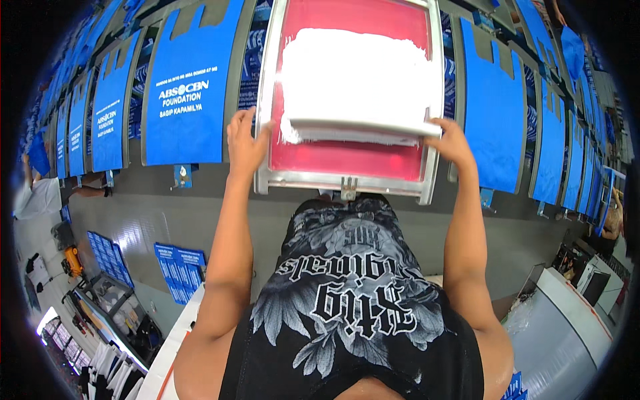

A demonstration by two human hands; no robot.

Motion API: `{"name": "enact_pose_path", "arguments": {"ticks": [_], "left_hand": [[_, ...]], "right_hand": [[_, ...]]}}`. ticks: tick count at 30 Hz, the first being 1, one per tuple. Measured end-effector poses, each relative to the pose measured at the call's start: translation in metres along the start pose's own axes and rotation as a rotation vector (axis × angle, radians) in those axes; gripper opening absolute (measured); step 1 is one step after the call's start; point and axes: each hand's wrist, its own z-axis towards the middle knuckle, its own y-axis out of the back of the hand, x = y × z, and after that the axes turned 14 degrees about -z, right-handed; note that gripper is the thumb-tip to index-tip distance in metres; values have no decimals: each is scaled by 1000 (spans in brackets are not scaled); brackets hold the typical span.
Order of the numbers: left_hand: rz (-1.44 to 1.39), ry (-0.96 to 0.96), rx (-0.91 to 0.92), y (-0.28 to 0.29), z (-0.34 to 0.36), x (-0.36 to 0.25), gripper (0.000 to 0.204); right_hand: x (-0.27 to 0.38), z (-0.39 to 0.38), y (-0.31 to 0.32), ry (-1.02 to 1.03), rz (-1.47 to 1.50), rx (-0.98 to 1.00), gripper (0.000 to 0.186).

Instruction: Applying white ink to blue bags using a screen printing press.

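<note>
A screen printing frame [265,100] with a metal rim and pink-red mesh [347,160] lies before me. A thick spread of white ink [360,73] covers most of the mesh. Across the lower part of the ink lies a long pale squeegee [360,127]. My left hand [247,143] grips the frame's left side, thumb on top and fingers over the outer edge. With closed fingers, my right hand [455,143] holds the squeegee's right end beside the frame's right rail. Whatever lies under the screen is hidden.
Blue bags with cut-out handles lie flat on boards to the left [190,100] and right [493,113]; those on the left bear white print. Small metal brackets [182,176] jut from the boards' near ends. Other people stand at the far left [40,197] and far right [612,217].
</note>
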Motion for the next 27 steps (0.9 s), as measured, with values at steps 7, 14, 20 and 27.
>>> {"name": "enact_pose_path", "arguments": {"ticks": [7,14,20,27], "left_hand": [[222,-267,728,-4,28,-74,37],[131,-431,311,-52,144,-66,21],[134,-308,386,-49,65,-48,40],[-7,-190,412,-23,-23,-66,38]], "right_hand": [[73,-36,-17,195,-512,-60,38],[56,106,24,348,-636,-524,21],[54,53,-16,301,-684,-251,31],[53,-44,-38,238,-439,-80,47]]}}
